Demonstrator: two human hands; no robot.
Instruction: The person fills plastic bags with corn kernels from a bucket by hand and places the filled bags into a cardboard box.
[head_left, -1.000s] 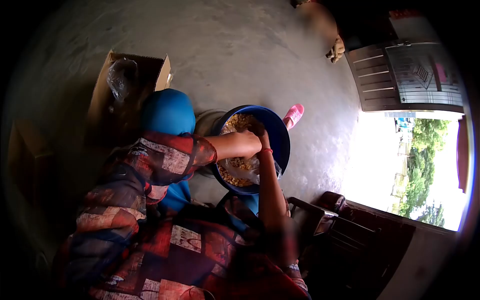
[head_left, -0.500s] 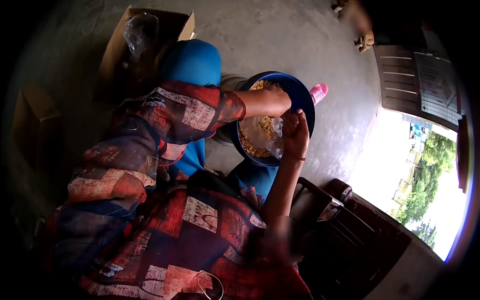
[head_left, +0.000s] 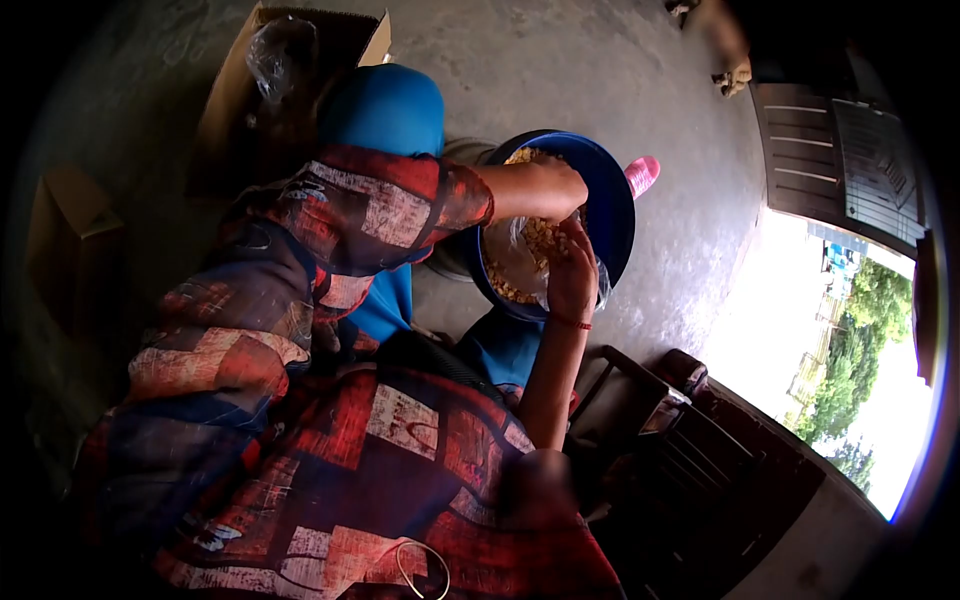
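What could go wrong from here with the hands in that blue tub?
Spill: the right hand is close to the rim of the blue tub, so small loose pieces might scatter onto the floor.
Tear or slip: the clear plastic bag looks thin and might give way if pulled.
Collision: the left hand is so near the right that they might bump.

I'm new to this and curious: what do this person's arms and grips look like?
The left sleeve is loose, patterned with red, cream and dark patches, and ends on the forearm. The left grip and right grip show no gloves; a thin red bracelet is worn on the right. Any right sleeve is too blurred to describe.
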